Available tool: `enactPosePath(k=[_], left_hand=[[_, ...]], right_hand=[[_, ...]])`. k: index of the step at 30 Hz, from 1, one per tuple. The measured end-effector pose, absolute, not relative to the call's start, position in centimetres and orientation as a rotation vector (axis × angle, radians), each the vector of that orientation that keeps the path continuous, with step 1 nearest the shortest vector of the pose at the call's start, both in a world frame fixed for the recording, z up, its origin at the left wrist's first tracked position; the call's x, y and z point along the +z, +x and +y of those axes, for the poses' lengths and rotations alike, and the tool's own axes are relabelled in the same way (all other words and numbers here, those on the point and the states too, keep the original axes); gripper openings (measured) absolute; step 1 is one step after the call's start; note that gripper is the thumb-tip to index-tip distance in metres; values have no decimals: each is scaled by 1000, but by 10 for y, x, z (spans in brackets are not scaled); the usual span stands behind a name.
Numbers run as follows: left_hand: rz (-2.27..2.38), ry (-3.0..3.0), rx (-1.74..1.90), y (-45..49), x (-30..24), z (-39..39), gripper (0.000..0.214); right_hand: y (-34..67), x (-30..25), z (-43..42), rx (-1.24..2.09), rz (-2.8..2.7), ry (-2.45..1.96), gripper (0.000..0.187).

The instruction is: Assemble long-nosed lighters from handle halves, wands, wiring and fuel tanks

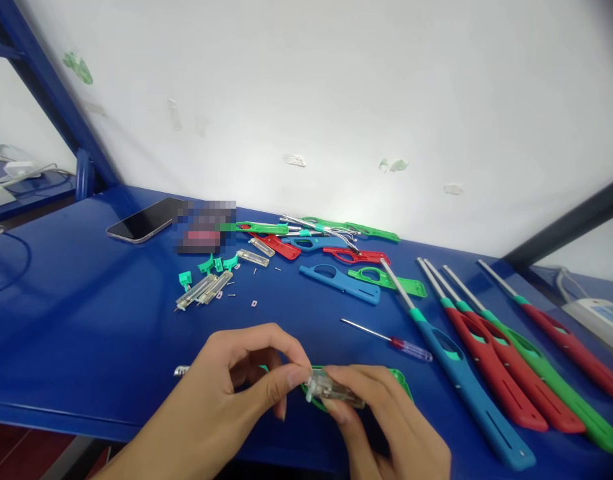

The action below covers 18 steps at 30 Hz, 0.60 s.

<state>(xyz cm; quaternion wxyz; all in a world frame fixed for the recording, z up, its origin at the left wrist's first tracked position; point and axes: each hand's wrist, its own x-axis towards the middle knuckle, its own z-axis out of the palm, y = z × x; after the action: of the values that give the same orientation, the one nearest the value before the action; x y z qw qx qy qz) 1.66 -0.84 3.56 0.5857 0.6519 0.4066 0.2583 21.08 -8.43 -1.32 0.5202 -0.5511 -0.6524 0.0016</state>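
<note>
Blue tabletop (86,340), front edge (56,423) near fingers (281,384) around a transparent tank (320,385).

Workshop-like spot: blue table (111,327), screwdriver (410,349), scattered lighter parts (354,288).

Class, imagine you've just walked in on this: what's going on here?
A person's right hand holds a clear part, and the fingers of the left hand pinch at its end. A green shell lies partly hidden by the hands. A screwdriver lies beyond the right hand, and five long lighters lie to the right. Farther back are more shells and loose small parts.
</note>
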Motion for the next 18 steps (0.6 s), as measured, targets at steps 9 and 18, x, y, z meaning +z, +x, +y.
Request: enactPosePath(k=[9, 18], left_hand=[[957, 1526, 602, 23, 39, -10, 33], [959, 1541, 563, 25, 36, -7, 28]], right_hand=[[226, -10, -79, -89, -1723, -1289, 15], [230, -5, -78, -47, -1747, -1269, 16]])
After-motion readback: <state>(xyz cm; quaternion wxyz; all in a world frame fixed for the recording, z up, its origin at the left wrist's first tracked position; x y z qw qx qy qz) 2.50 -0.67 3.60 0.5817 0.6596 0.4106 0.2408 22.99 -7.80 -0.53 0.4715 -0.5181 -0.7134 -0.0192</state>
